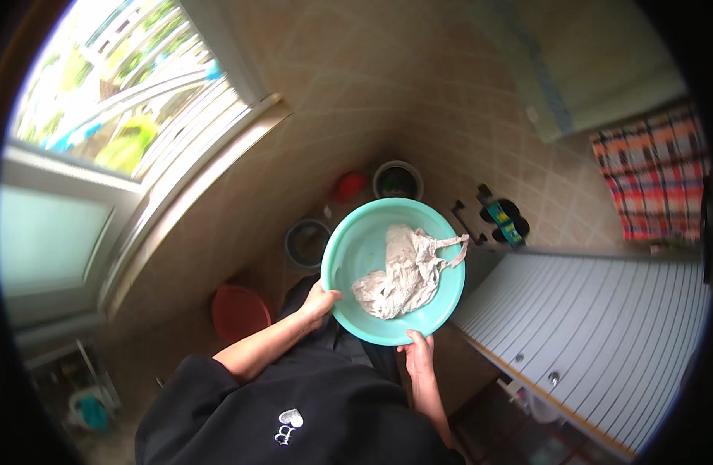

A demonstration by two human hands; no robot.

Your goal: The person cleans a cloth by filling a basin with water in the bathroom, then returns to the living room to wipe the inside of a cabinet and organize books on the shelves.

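A round turquoise plastic basin (356, 244) is held up in front of my body. Inside it lies a crumpled, pale cloth garment (403, 276); its thin straps hang over the basin's right rim. My left hand (319, 303) grips the rim at the lower left, thumb on top. At the bottom of the rim my right hand (417, 349) has its thumb over the edge, and its fingers are partly hidden beneath the basin.
A red basin (240, 314), a dark tub (307, 243), a round bucket (398, 181) and a red vessel (351, 186) stand on the floor. To the right is a striped door (588, 325). A checked cloth (652, 180) hangs beyond it. At the left, a window (130, 87) has its sash swung inward.
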